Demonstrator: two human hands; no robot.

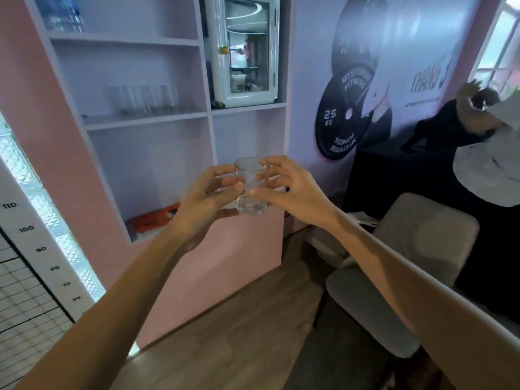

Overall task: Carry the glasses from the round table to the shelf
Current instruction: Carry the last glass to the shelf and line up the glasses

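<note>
A clear drinking glass (251,187) is held upright in mid-air between both my hands, in front of the pink shelf unit (146,121). My left hand (205,198) grips it from the left and my right hand (292,190) from the right, fingers curled around its sides. Several more clear glasses (143,100) stand in a row on the middle shelf board, up and to the left of the held glass. The round table is out of view.
A beige padded chair (399,266) stands to the right on the wooden floor. Behind it is a dark-draped table (374,170), with a person (478,114) at the far right. A white glass-door cabinet (244,49) sits in the upper right compartment; an orange item (153,219) lies in the lower compartment.
</note>
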